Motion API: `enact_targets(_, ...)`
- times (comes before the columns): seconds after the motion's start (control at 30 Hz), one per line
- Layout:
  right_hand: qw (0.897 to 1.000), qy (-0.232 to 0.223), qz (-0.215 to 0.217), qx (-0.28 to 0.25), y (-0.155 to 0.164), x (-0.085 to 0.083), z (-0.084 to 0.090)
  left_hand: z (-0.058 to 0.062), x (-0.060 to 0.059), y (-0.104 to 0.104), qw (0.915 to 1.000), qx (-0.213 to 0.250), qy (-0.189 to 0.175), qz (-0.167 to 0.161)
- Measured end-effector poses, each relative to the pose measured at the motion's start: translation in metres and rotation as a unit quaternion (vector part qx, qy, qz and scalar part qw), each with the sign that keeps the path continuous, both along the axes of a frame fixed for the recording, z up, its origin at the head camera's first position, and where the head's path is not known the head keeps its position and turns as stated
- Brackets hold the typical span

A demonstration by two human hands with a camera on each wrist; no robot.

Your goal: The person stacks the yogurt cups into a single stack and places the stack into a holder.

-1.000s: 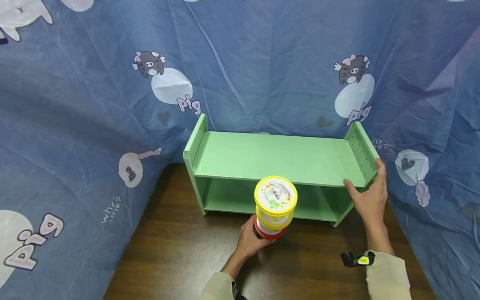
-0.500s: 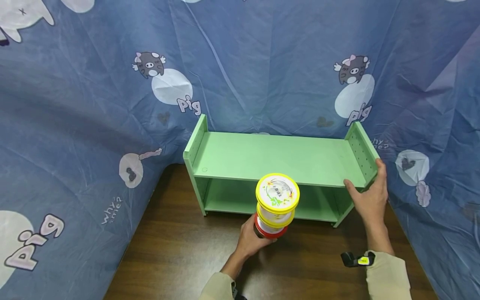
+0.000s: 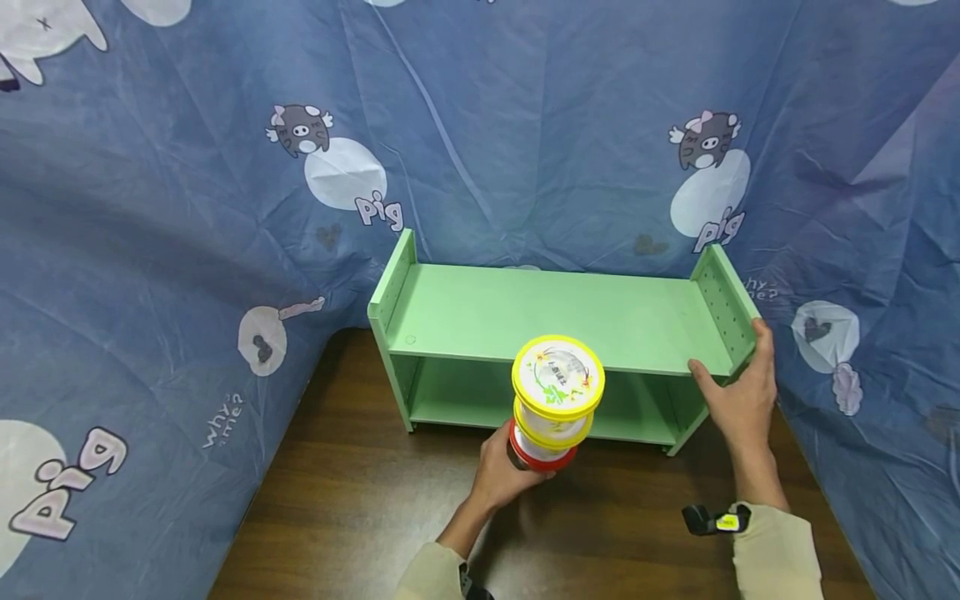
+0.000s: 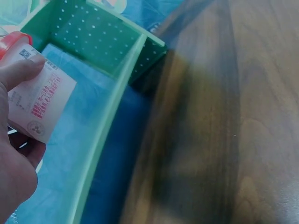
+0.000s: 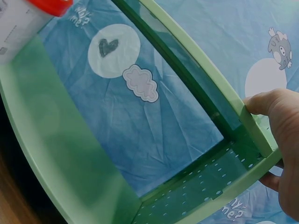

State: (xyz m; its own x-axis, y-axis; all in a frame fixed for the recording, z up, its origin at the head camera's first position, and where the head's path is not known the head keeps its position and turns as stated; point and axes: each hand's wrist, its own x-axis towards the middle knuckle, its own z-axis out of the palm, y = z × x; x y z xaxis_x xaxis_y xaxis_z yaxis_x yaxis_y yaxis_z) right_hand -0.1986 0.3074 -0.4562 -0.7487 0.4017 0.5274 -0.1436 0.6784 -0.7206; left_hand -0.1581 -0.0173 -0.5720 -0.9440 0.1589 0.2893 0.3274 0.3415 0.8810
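In the head view my left hand (image 3: 506,473) grips the lowest of three stacked round tubs from the side. That bottom tub (image 4: 46,93) is white with red print and a red lid. Above it sit two tubs with yellow lids; the uppermost lid (image 3: 558,377) is printed with flowers and a green leaf design. The stack is in front of a light green two-tier shelf (image 3: 487,308) and overlaps its front edge. My right hand (image 3: 745,396) holds the shelf's right front corner, thumb at the top board's edge, fingers along the outer side panel.
The shelf stands on a dark brown wooden table (image 3: 337,500), its back close to a blue curtain (image 3: 525,125) with pig prints. Raised end panels (image 3: 393,279) rise at both ends of the top board. A lower board (image 3: 457,400) runs beneath it.
My left hand has lifted the stack of tubs slightly; the top lid looks larger and sits higher and a little further right. My right hand stays on the shelf corner.
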Motion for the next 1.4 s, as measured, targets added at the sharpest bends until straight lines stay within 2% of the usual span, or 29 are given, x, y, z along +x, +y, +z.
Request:
enact_targets(0.17, 1.000, -0.004, -0.001, 0.000, 0.000, 0.000, 0.001, 0.008, 0.000, -0.001, 0.9998, -0.014, 0.011, 0.011)
enact_targets(0.33, 1.000, -0.005, -0.002, 0.001, 0.000, 0.000, 0.001, 0.012, 0.001, -0.001, 0.9998, -0.014, 0.005, 0.014)
enact_targets(0.73, 1.000, -0.001, 0.001, 0.001, 0.000, 0.000, 0.002, 0.024, 0.003, 0.002, 1.0000, -0.001, -0.003, 0.004)
enact_targets(1.4, 1.000, 0.002, 0.002, 0.000, 0.001, 0.000, 0.000, 0.046, 0.004, 0.003, 0.9996, -0.006, -0.002, 0.028)
